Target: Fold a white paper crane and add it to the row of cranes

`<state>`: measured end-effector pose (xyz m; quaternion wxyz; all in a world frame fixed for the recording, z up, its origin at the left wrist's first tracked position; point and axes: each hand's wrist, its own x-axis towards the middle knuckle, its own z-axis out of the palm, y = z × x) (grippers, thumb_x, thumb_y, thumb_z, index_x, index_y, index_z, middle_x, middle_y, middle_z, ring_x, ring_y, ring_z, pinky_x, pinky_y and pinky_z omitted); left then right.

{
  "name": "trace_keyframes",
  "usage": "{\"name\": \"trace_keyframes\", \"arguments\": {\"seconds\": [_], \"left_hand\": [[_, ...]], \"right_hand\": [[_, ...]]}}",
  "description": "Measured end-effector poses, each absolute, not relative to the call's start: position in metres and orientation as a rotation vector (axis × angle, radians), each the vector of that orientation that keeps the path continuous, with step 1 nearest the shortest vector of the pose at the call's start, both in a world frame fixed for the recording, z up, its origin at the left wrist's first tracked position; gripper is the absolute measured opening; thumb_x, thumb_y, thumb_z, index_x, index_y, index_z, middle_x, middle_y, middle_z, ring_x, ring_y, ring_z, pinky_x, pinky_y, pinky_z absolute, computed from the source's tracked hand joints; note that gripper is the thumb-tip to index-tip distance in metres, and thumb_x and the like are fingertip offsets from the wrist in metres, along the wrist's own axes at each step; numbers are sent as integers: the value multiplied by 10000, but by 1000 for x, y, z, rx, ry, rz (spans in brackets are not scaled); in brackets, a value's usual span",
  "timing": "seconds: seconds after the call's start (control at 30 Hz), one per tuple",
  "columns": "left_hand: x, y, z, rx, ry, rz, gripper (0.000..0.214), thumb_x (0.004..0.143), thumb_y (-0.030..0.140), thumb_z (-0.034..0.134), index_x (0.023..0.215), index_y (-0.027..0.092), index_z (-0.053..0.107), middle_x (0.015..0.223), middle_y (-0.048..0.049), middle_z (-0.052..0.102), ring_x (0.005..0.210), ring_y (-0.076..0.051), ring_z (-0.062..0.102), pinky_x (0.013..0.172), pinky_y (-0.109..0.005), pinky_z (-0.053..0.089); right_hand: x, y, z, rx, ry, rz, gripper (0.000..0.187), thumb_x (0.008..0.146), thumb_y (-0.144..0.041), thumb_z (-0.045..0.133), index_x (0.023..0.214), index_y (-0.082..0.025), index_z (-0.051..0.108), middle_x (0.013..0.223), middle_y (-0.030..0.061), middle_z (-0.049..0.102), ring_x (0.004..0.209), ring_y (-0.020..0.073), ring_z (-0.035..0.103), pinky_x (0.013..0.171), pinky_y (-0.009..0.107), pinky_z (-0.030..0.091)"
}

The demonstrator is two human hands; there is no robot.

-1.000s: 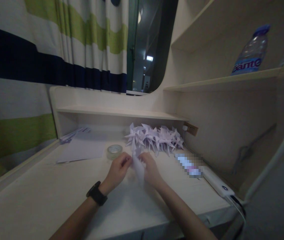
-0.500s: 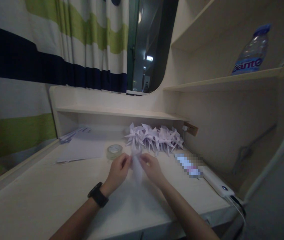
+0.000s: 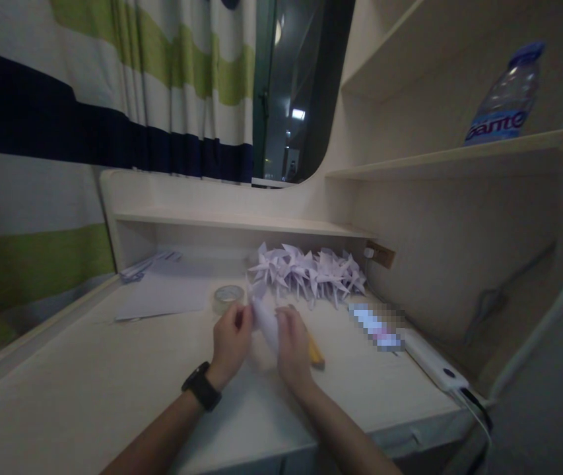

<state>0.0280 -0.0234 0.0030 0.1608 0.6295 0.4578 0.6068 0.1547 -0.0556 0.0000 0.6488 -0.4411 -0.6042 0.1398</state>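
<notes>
A folded white paper piece (image 3: 267,322), slightly blurred, is held in front of me between both hands. My left hand (image 3: 231,336), with a black watch (image 3: 202,386) on its wrist, is closed in a pinch at the paper's left edge. On the other side my right hand (image 3: 294,346) has its fingers curled against the paper. Just beyond the left hand lies a roll of clear tape (image 3: 228,295). A yellow elongated object (image 3: 316,353) lies on the desk, partly hidden behind the right hand. Several white paper pinwheels (image 3: 318,270) are heaped at the back.
White sheets (image 3: 162,293) lie at the desk's back left. A blurred-out phone-like item (image 3: 375,326) and a white power strip (image 3: 434,363) with cables sit along the right side. A plastic bottle (image 3: 503,99) stands on the shelf (image 3: 459,158) at upper right.
My right hand has turned and moved left and down along the paper, uncovering the yellow object. The paper now leans up to the left. My left hand has shifted slightly.
</notes>
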Motion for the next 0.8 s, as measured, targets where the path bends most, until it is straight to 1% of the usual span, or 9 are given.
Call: {"name": "trace_keyframes", "arguments": {"seconds": [0.07, 0.13, 0.23, 0.33, 0.43, 0.5, 0.57, 0.63, 0.8], "left_hand": [[26, -20, 3, 1729, 1333, 1738, 300, 914, 409, 448, 757, 183, 568, 713, -12, 601, 663, -169, 543, 592, -255, 377], [24, -17, 3, 1706, 1365, 1735, 312, 907, 418, 459, 743, 180, 576, 723, -17, 610, 676, -173, 548, 598, -258, 377], [23, -15, 2, 1739, 1439, 1730, 313, 904, 418, 465, 732, 182, 578, 707, -13, 612, 657, -172, 548, 590, -260, 366], [23, -17, 2, 1789, 1492, 1731, 302, 909, 411, 455, 739, 190, 570, 687, -6, 609, 623, -166, 543, 572, -257, 354], [23, -18, 1, 1819, 1556, 1729, 301, 910, 403, 450, 708, 199, 543, 635, 4, 586, 583, -164, 531, 553, -256, 341], [23, -19, 1, 1816, 1579, 1737, 302, 909, 401, 448, 696, 203, 529, 614, 8, 572, 568, -164, 528, 546, -256, 336], [22, -19, 2, 1796, 1572, 1746, 305, 910, 406, 440, 698, 204, 524, 613, 9, 571, 565, -163, 529, 541, -256, 335], [22, -20, 2, 1779, 1570, 1754, 305, 910, 410, 436, 697, 206, 515, 614, 10, 570, 561, -161, 527, 536, -255, 334], [22, -20, 2, 1761, 1590, 1776, 301, 899, 407, 441, 672, 213, 477, 590, 18, 543, 552, -158, 518, 543, -255, 341]], "right_hand": [[155, -60, 0, -983, -1370, 315, 322, 970, -375, 344, 945, -183, 601, 840, 46, 639, 779, 172, 600, 659, 260, 452], [155, -63, 2, -957, -1383, 310, 365, 979, -371, 304, 958, -180, 615, 854, 51, 646, 790, 176, 604, 676, 270, 461], [155, -64, 6, -942, -1433, 220, 308, 947, -374, 397, 970, -179, 633, 874, 60, 664, 794, 188, 610, 679, 286, 472], [150, -63, 8, -988, -1485, 62, 241, 908, -338, 484, 835, -176, 648, 751, 53, 649, 685, 181, 585, 624, 288, 455], [143, -65, 10, -1005, -1535, -29, 286, 925, -295, 440, 751, -179, 635, 663, 46, 609, 637, 177, 566, 609, 296, 445], [140, -67, 10, -950, -1574, -34, 245, 918, -287, 449, 817, -178, 644, 722, 62, 633, 697, 193, 594, 652, 312, 470], [137, -69, 9, -890, -1607, -27, 201, 895, -299, 497, 951, -174, 645, 851, 90, 666, 814, 222, 623, 727, 340, 496], [135, -70, 5, -893, -1604, -7, 235, 877, -311, 532, 1038, -173, 633, 920, 105, 677, 871, 240, 636, 764, 356, 510], [127, -79, -2, -999, -1593, 76, 247, 919, -296, 460, 995, -172, 661, 870, 111, 696, 841, 246, 663, 757, 360, 530]]}}
